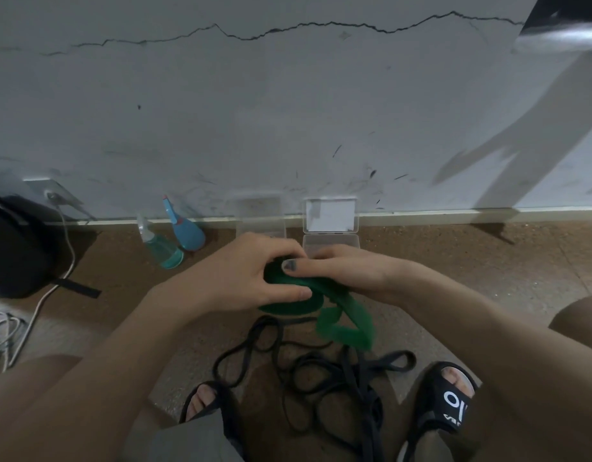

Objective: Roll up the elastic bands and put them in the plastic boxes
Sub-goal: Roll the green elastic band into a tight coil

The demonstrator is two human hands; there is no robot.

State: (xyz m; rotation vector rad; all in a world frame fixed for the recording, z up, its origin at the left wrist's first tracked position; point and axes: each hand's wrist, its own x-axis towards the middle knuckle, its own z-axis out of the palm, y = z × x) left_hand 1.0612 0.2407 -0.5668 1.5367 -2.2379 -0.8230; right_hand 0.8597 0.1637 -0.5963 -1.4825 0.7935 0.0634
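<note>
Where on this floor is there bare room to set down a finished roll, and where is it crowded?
Bare floor lies right of the open plastic box, along the baseboard, and between the spray bottles and the left hand. It is crowded between the sandals, where the black bands lie tangled, and under both hands, the right hand included, which grip the green band.

A pale grey wall (254, 111) has a long, thin, dark crack (288, 28) running across it. The floor (454, 255) is brown and speckled, maybe stone. A white skirting strip (421, 215) joins them.
</note>
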